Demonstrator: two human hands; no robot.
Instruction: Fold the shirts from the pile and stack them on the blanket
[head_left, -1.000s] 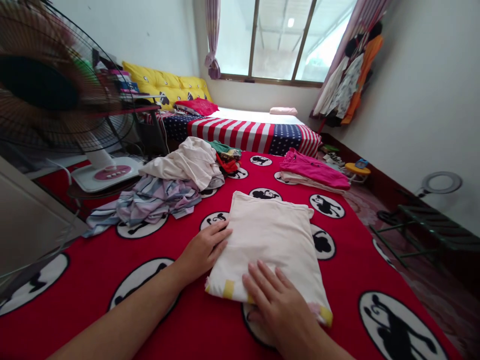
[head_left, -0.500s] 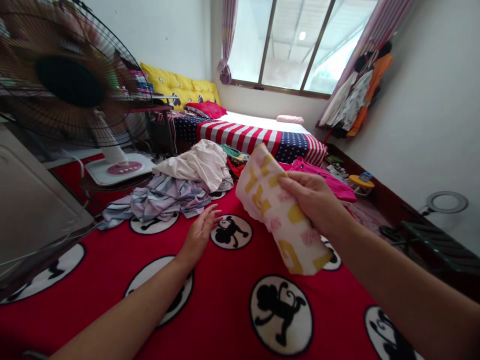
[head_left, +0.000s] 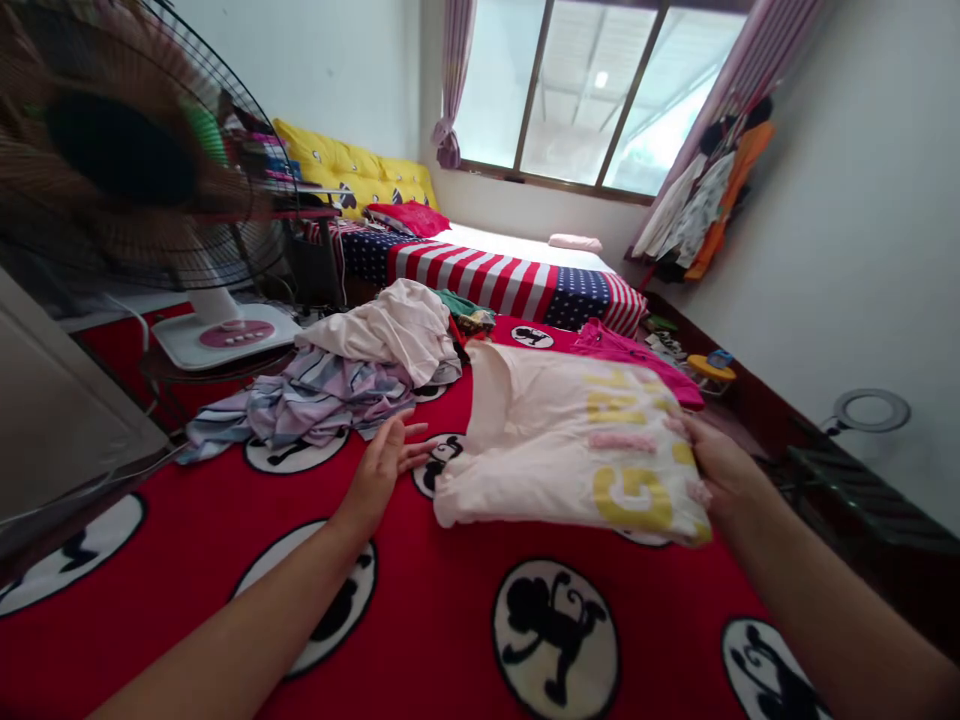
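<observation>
White cotton-like garment (head_left: 555, 430), yellow lettering and pink patches: one, near centre, folded into a compact shape, its left end loosely open; whether it touches the red blanket (head_left: 435, 630) cannot be told. Right hand (head_left: 716, 465): gripping the garment's right edge, slightly blurred. Left hand (head_left: 384, 465): holding nothing, fingers spread, just beside the garment's left end.

Done, by appearance: pink garment (head_left: 637, 365), one, lying flat at far right, partly hidden by the white one. In hand: the white garment, seemingly folded but not yet laid neatly.

Left, unfolded, at far left: cream cloth (head_left: 397, 325), crumpled, over striped cloth (head_left: 315, 400); green cloth (head_left: 461, 302) behind.
</observation>
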